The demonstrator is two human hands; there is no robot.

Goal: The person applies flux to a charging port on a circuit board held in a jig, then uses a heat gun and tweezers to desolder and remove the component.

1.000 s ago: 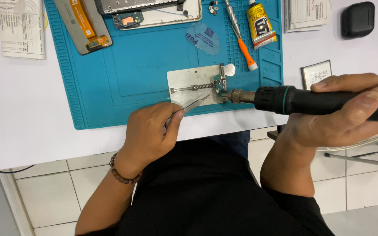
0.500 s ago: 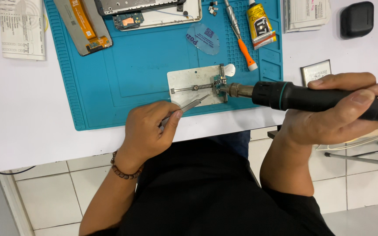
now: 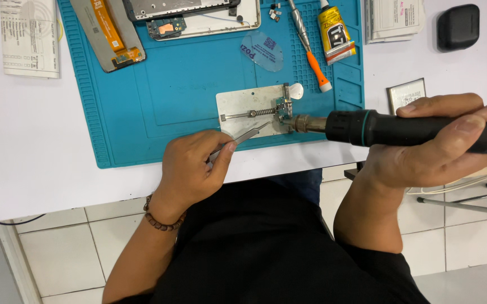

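Note:
My left hand (image 3: 192, 166) pinches metal tweezers (image 3: 243, 137) whose tips reach toward a small circuit board (image 3: 283, 106). That board is clamped on a silver holder plate (image 3: 240, 104) near the front edge of a blue work mat (image 3: 181, 84). My right hand (image 3: 440, 146) grips the thick black handle of a hot-air tool (image 3: 401, 128). Its metal nozzle (image 3: 302, 123) lies level and points left, almost touching the small board.
At the mat's back lie an opened phone frame (image 3: 198, 14), a screen with an orange flex cable (image 3: 108, 34), a clear blue pick (image 3: 262, 50), an orange-tipped screwdriver (image 3: 310, 48) and a glue tube (image 3: 336, 31). Papers (image 3: 29, 36) and a black case (image 3: 457, 25) rest on the white table.
The hot-air tool has slid slightly left, bringing its nozzle closer to the clamped board. My left hand with the tweezers has barely shifted.

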